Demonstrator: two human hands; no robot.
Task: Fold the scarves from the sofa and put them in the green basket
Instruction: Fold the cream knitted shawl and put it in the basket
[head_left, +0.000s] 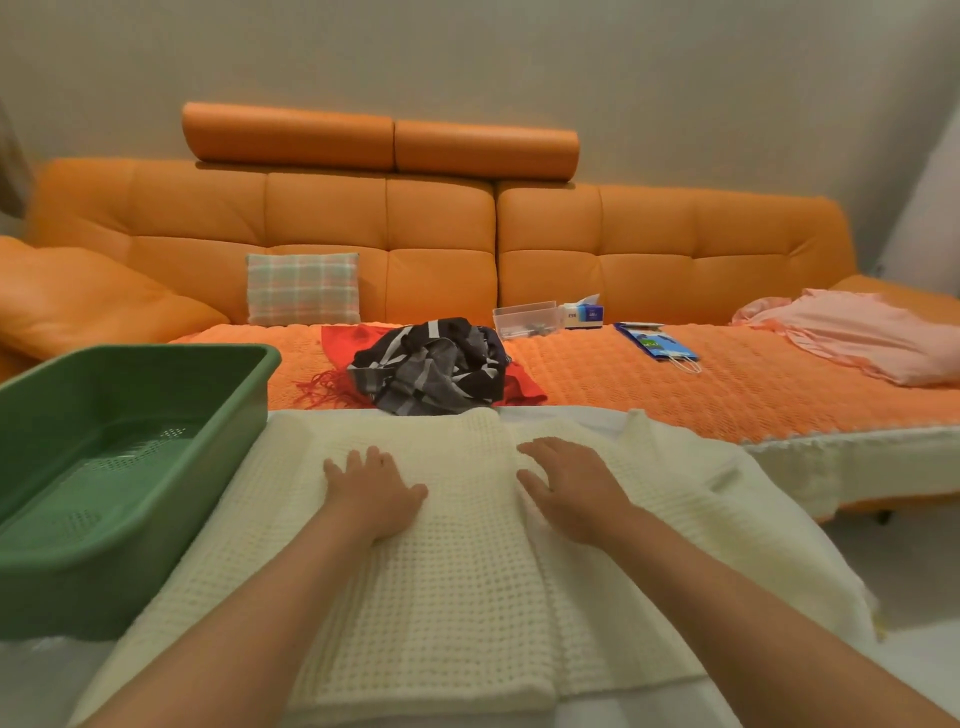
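Pressing: both palms lie flat on the cream waffle-knit scarf (467, 561), neither pinching any cloth.
Left hand: the left hand (376, 493) rests spread, fingers pointing toward the sofa, on the upper folded layer.
Right hand: the right hand (571, 491) lies open beside the fold edge, fingers angled inward toward the left hand.
Key relation: the scarf's long axis runs from the person toward the sofa; a lengthwise fold ridge sits between the hands, nearer the right one.
Scarf state: partly folded, its right flap loose and rumpled over a white surface (649, 712).
Texture: thick, soft grid weave; I judge it will hold a crease but slide little.
Basket: the green perforated plastic basket (244, 395) stands just left of the scarf, empty as far as shown, nearer the left hand.
Waiting: a crumpled black, grey and white striped scarf (434, 366) lies atop a flat red fringed scarf (519, 387) on the orange quilted sofa (701, 384), straight ahead.
Next: probably a crosswise fold toward the person.
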